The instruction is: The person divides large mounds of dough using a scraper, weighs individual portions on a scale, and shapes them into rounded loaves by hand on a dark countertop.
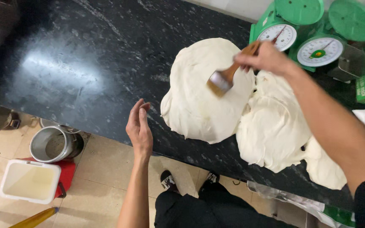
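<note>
The black speckled stone desk (pixel 85 63) fills most of the view, its bare left part shining under a light. On its right side lie several large sheets of pale dough, draped over one another — the top dough sheet (pixel 203 93) rounded and spread flat, a second sheet (pixel 273 126) bunched beside it toward the person's right, so that the top one offers a broad open face. Behind them, at the desk's far edge, stand two green dial scales (pixel 313 40), out of the way of the dough. Below the desk edge, on the tiled floor, sit a metal pot (pixel 55 143) and a white square tub (pixel 30 180).

The right hand (pixel 265 57) reaches over the dough, its grip clenched on the wooden handle of a pastry brush (pixel 227 76), held slanted so the bristles meet the top sheet's surface. The left hand (pixel 139 128) hovers at the near desk edge just beside the dough — fingers straight and loose, grasping nothing, apparently kept clear of the brushed face.
</note>
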